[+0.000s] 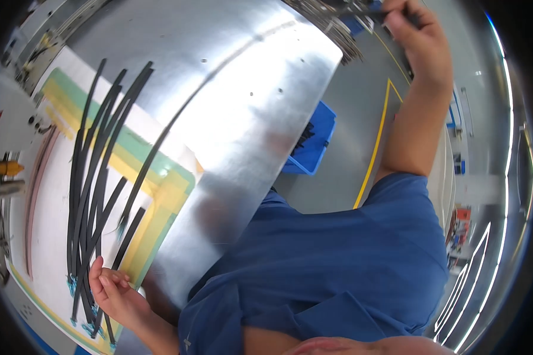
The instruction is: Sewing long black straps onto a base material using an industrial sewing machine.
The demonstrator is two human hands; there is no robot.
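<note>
Several long black sleeved strips (84, 171), some with light-blue ends at the bottom, lie on a white board (50, 201) bordered with green and yellow tape. My left hand (114, 290) rests over their lower part with loosely curled, parted fingers, apparently holding nothing. A longer black strip (166, 133) curves from the board across the shiny metal tabletop (302, 89), blurred toward its far end. At the upper right, my raised right hand (417, 35) is closed on a blurred black strip. Whether this is the same long strip is unclear.
A blue bin (312, 157) with black items stands beyond the table's right edge, on a grey floor with yellow lines. A pile of thin rods (343, 41) is at the top. Machine parts and a yellow-handled tool (3, 168) sit at the far left.
</note>
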